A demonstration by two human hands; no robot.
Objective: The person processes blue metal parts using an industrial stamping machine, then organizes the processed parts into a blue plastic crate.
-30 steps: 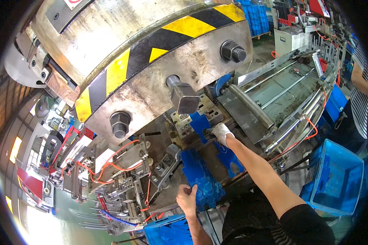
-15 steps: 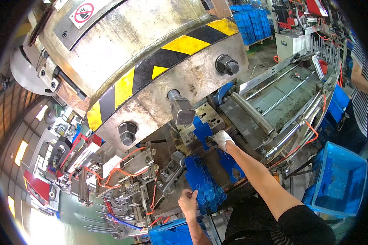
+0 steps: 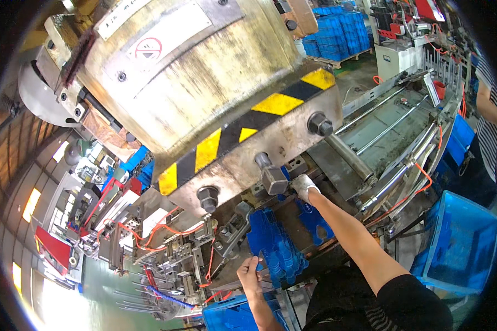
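At lower centre, stacked blue pieces [image 3: 273,243] lie just right of the curled left hand [image 3: 250,276] and below the gloved right hand [image 3: 303,188]; I cannot tell either's grip.

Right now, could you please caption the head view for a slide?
Left hand beside piled blue pieces, white-gloved right hand near a yellow-and-black striped machine head.

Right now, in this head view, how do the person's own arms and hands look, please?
The right hand wears a white glove; its forearm is bare up to a short black sleeve. The left hand looks bare, and no sleeve shows on that arm.
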